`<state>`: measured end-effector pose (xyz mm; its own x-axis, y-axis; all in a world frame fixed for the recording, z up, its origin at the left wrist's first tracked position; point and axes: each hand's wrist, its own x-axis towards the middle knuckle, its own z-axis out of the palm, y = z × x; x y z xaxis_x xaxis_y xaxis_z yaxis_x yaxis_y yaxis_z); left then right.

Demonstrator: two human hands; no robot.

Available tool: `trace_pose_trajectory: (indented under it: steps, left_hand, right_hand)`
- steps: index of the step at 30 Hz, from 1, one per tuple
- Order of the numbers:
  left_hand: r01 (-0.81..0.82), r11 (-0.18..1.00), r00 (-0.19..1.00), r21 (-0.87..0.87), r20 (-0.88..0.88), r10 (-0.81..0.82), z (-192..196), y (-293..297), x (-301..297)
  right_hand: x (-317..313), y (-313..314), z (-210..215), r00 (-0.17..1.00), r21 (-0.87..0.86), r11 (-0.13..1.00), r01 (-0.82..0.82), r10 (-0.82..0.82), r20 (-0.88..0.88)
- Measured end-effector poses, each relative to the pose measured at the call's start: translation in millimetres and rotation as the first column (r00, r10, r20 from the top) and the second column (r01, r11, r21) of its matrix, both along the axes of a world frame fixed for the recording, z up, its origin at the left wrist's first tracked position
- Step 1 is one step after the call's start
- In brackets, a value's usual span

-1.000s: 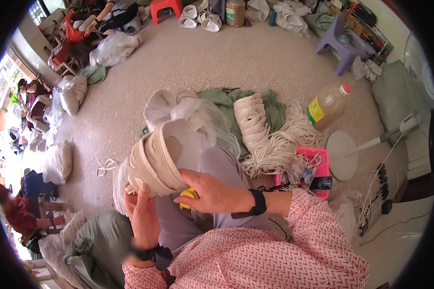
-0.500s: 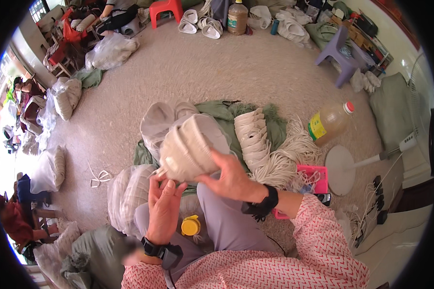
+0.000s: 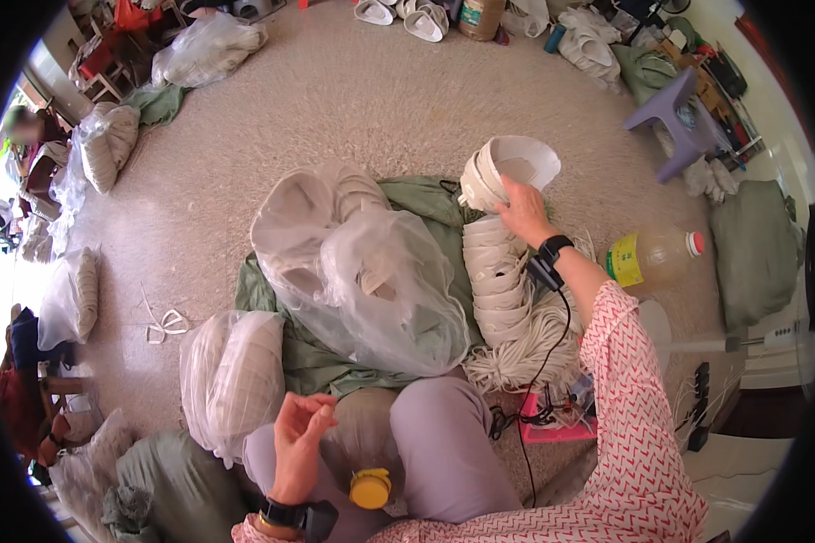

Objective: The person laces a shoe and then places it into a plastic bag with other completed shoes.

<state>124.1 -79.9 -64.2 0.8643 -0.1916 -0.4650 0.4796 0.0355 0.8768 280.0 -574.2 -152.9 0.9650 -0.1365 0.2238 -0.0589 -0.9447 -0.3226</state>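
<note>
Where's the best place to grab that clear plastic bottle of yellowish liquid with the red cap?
Probably around the narrow neck just below the red cap, coming from above: the clear plastic bottle lies on its side on the floor, cap end pointing right, and its body looks wide.

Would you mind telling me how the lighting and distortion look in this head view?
Head view: strong fisheye bending with black corners; the left rim is blown out by daylight; even, soft light on the right hand and its stack of white bands; the clear plastic bag shows mild sheen.

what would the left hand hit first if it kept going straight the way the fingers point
Probably the clear plastic bag of white bundles, just ahead of the left hand, whose curled fingers point up and forward toward it. Depth is hard to judge here.
</note>
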Motion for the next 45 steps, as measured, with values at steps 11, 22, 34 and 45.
trace_pose_trajectory:
  steps: [11, 22, 34, 45]
  left_hand:
    - [0.039, 0.997, 0.957, -0.061, -0.285, -0.055, 8.7, -13.6, 14.8]
    - [0.084, 0.996, 0.944, -0.023, -0.318, -0.087, 3.7, -13.2, 20.2]
    - [0.529, 0.614, 0.751, 0.586, 0.014, -0.66, 0.0, -29.4, 120.0]
    - [0.538, 0.692, 0.694, 0.481, 0.213, -0.688, -97.6, -108.0, 149.8]
  right_hand:
    - [40.5, -55.3, -130.9, 0.976, -0.342, 0.937, -0.066, -0.011, -0.219]
    - [76.4, -35.7, -101.5, 0.707, -0.088, 0.992, -0.095, 0.005, -0.707]
    - [53.6, -46.7, -158.4, 0.758, -0.184, 0.969, 0.167, -0.245, -0.605]
    - [45.7, -40.2, -171.7, 0.994, -0.167, 0.985, 0.048, -0.064, -0.092]
